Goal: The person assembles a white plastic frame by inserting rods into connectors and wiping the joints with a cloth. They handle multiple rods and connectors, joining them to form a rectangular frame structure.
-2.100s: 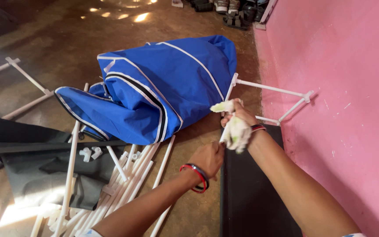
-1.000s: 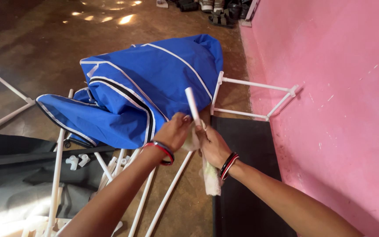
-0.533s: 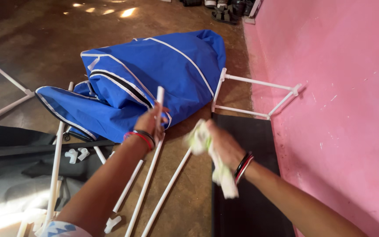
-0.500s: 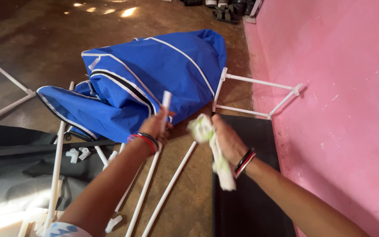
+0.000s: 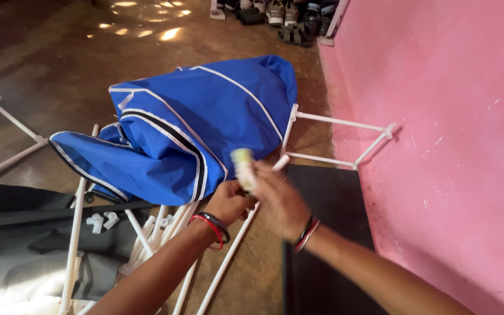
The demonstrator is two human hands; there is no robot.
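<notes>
Clenched together at frame centre, left hand (image 5: 228, 201) and right hand (image 5: 279, 201) grasp a blurred pale cloth wad (image 5: 244, 169) over a thin white plastic pipe (image 5: 228, 256); crumpled blue fabric cover (image 5: 193, 128) lies at 11 o'clock, on the brown floor (image 5: 59, 52).
</notes>
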